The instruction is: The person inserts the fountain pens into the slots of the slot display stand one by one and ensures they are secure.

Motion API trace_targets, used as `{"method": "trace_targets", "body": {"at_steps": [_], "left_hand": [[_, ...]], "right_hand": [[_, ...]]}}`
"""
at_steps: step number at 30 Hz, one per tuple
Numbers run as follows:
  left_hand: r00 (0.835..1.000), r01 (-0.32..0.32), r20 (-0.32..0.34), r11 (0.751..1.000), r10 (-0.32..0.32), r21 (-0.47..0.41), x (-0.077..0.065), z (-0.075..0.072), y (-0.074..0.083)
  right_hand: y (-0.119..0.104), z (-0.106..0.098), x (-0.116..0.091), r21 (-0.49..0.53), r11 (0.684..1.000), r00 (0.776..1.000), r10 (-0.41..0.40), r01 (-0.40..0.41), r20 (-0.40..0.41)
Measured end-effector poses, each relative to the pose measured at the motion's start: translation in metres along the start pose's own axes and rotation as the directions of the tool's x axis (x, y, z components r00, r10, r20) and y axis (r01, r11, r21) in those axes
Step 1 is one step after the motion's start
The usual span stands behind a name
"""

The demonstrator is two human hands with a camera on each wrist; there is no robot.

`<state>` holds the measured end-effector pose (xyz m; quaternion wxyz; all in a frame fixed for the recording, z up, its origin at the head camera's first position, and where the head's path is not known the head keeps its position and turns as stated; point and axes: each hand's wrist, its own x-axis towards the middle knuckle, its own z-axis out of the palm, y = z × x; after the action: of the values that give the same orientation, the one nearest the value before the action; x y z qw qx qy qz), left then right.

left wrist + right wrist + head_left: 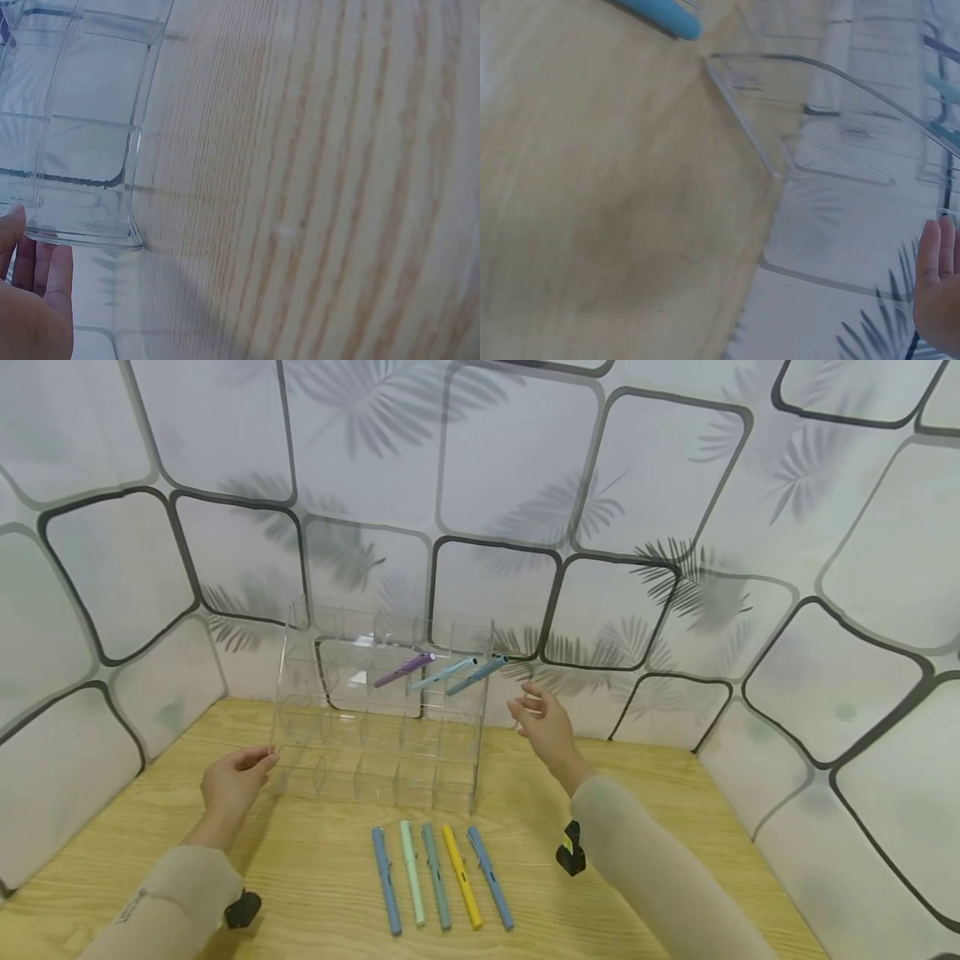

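Observation:
A clear acrylic display rack with stepped rows of compartments stands on the table. My left hand holds its left side edge between thumb and fingers; the left wrist view shows the fingers at that clear edge. A purple pen, a light blue pen and a darker blue pen lie slanted in an upper row. Beside the rack's upper right, my right hand is raised with loosely bent fingers and holds nothing. In the right wrist view, only part of this hand shows.
In front of the rack, several pens lie side by side on the wooden table: blue pens at both ends, mint green, grey-green and yellow between. A patterned curtain closes off the back and sides.

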<state>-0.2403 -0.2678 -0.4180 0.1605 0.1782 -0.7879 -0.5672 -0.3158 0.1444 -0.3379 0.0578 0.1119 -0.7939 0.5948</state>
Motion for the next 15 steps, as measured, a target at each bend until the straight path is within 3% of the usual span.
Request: {"method": "trace_targets", "body": {"at_steps": [6, 15], "left_hand": [[1.0, 0.012, -0.005, 1.0, -0.012, -0.009, 0.002, 0.001, -0.002], [1.0, 0.015, 0.001, 1.0, -0.015, -0.017, 0.002, 0.001, -0.002]], "right_hand": [[0.023, 0.003, -0.023, -0.043, 0.999, 1.0, 0.021, -0.021, -0.004], [0.054, 0.009, -0.065, -0.056, 0.994, 0.994, 0.098, -0.095, 0.053]]}}
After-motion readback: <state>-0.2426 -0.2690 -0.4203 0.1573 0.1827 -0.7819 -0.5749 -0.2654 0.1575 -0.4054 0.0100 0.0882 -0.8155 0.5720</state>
